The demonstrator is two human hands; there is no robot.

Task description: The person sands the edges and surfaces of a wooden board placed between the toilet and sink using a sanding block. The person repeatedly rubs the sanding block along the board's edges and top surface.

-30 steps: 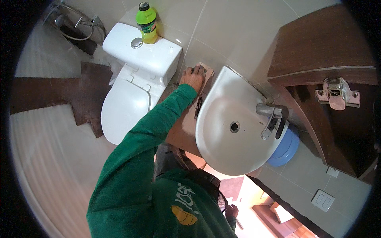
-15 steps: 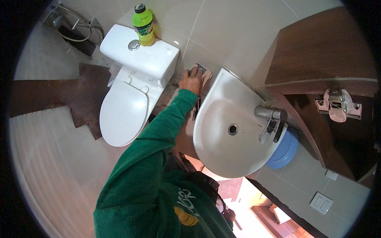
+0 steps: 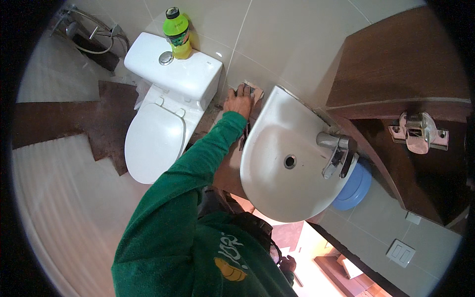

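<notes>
My left hand [image 3: 238, 103], in a green sleeve, reaches down between the toilet [image 3: 154, 136] and the white washbasin [image 3: 274, 183]. Its fingers bend over a small dark grey piece [image 3: 252, 89] low against the tiled wall; its kind is unclear. Beside the fingers lies a pale, pinkish-beige patch [image 3: 258, 95]. My right hand [image 3: 287, 264] shows small and dark past the front of my shirt. A thin dark rod-like thing [image 3: 298, 280] lies near it, and whether the hand holds it is unclear.
A green-yellow bottle [image 3: 178, 37] stands on the toilet tank. The basin carries a metal tap [image 3: 337, 148]. An open brown cabinet [image 3: 401, 64] with a metal hinge [image 3: 419, 132] juts in on the right. Below the basin sits a blue tub [image 3: 355, 188]. Brown sheets [image 3: 54, 119] lie at left.
My left hand stays at the same spot by the wall, its fingers shifting slightly over the grey piece. The sleeve and upper arm have moved a little left.
</notes>
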